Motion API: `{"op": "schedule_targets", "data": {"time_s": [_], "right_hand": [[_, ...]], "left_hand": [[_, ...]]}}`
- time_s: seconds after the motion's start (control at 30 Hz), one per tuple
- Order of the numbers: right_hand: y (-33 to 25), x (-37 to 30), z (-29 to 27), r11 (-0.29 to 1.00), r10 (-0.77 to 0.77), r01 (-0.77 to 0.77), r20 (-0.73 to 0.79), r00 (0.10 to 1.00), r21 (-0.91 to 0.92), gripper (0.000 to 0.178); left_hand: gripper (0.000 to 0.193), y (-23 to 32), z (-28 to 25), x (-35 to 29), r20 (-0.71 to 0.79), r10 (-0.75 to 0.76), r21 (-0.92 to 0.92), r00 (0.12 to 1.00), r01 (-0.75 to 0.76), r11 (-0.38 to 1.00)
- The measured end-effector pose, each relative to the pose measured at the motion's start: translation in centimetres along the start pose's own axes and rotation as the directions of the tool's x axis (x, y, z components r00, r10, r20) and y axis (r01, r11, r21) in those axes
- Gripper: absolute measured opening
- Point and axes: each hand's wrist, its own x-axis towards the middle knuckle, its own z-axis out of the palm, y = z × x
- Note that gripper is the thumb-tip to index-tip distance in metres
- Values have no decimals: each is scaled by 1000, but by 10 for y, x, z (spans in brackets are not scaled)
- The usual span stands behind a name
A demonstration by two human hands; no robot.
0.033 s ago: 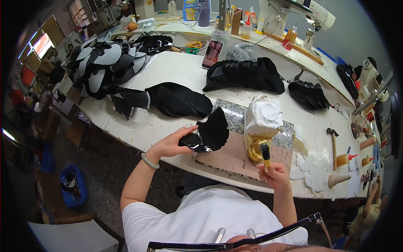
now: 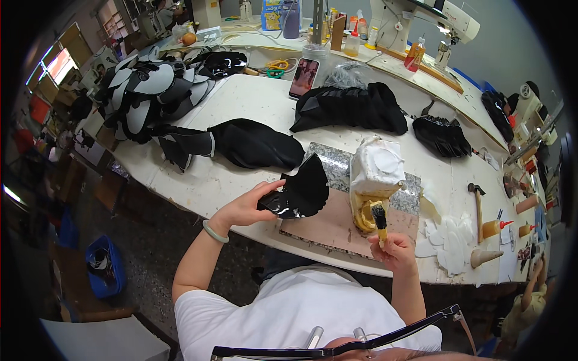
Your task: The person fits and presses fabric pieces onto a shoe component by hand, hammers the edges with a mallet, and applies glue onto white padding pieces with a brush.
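My left hand (image 2: pixel 245 207) pinches a curved black shoe-upper piece (image 2: pixel 310 186) between thumb and fingers, at the front edge of the table. This piece is glossy along its lower side, dull above, with a notched right edge. In my right hand (image 2: pixel 395 251) is a glue brush (image 2: pixel 380 218), held upright by its handle, its bristles dark. Just behind the brush stands a glue pot (image 2: pixel 365 218), yellow and crusted at its mouth, with a white-covered block-shaped top (image 2: pixel 378 163). Pot and brush are over a pinkish board (image 2: pixel 328 225) on a speckled stone slab (image 2: pixel 331 157).
Black pieces (image 2: pixel 256 143) lie beyond my left hand, a grey-and-black heap (image 2: pixel 159 81) farther left. Stacked black pieces (image 2: pixel 352 108) sit behind the pot; a phone (image 2: pixel 304 78) leans nearby. To the right are white pieces (image 2: pixel 448 237), a hammer (image 2: pixel 478 210) and a glue bottle (image 2: pixel 494 228).
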Motion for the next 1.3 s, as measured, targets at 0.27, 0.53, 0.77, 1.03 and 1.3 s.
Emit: {"op": "schedule_targets", "data": {"time_s": [0.27,0.53,0.77,1.03,1.3], "right_hand": [[-16,-12,8,990,134,-130,69,989,-63,41],[-35,4,39,583,-156,123,38,987,-803,29],[-28,23,70,58,-202,71,58,978,-996,30],[28,86,65,-311,-101,45,81,992,-949,36],[24,90,76,-302,81,116,96,992,-946,43]], "left_hand": [[29,27,24,14,-464,142,13,874,-153,988],[33,38,46,25,-643,387,207,661,-337,919],[40,36,74,27,-638,353,144,685,-344,928],[46,35,79,28,-708,335,83,622,-397,914],[53,28,82,27,-741,299,-9,601,-454,891]]}}
